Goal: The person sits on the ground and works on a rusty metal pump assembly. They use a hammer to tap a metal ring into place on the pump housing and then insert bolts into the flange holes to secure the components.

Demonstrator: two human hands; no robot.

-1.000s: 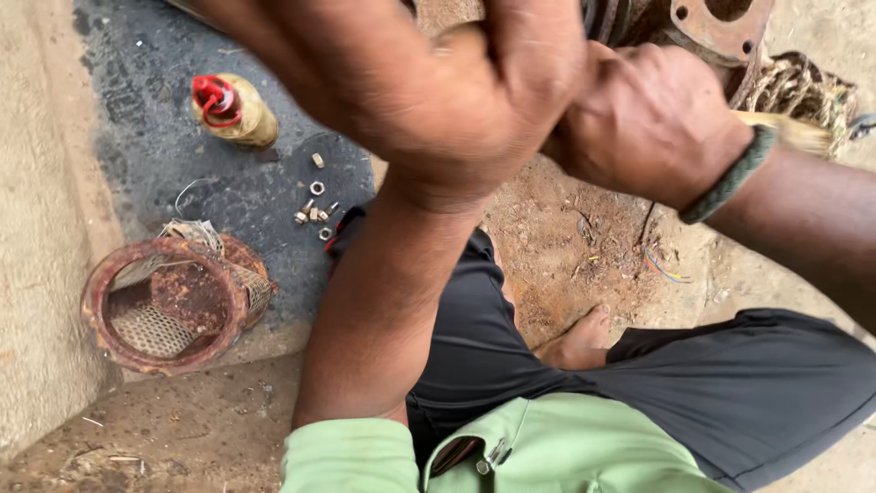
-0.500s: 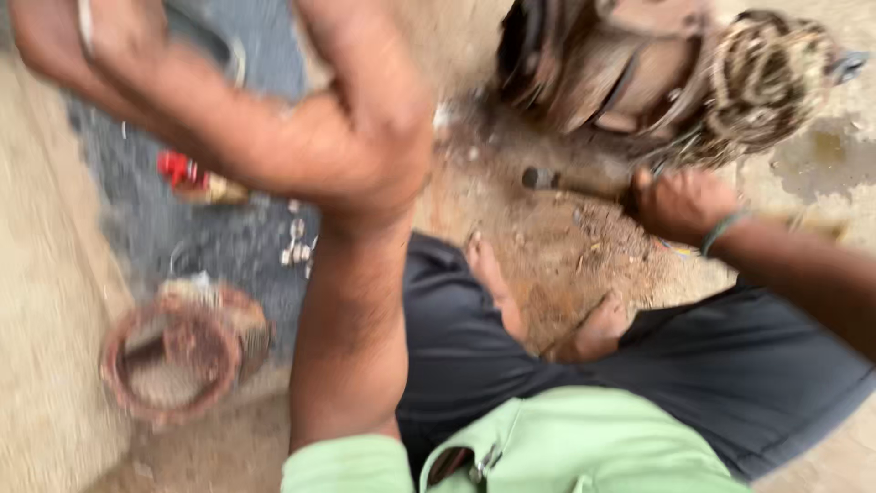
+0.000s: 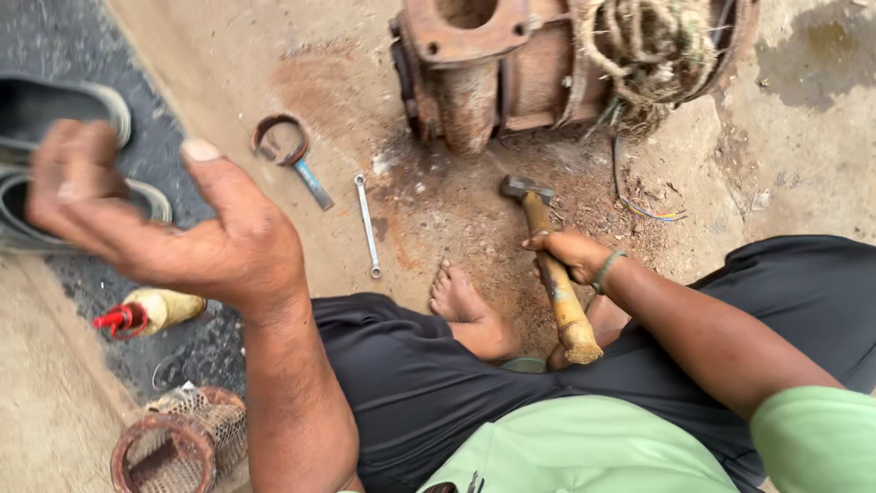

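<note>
My right hand (image 3: 568, 251), with a green band at the wrist, grips the wooden handle of a hammer (image 3: 551, 265) whose metal head rests on the dirt below a rusty pump housing (image 3: 511, 64). My left hand (image 3: 173, 228) hangs raised in the air at the left, fingers spread and holding nothing, above a dark mat (image 3: 55, 55). My bare foot (image 3: 461, 301) lies on the ground between the two arms.
A slim spanner (image 3: 367, 224) and a ring clamp tool with a blue handle (image 3: 287, 151) lie on the dirt. A bottle with a red nozzle (image 3: 151, 313), a rusty mesh strainer (image 3: 182, 443) and dark sandals (image 3: 55, 146) sit at the left. Rope and wires (image 3: 648, 46) hang on the pump.
Both hands have come off the pump. The right hand dropped to the ground and took hold of the hammer; the left hand swung out to the left, open. The view tilted upward.
</note>
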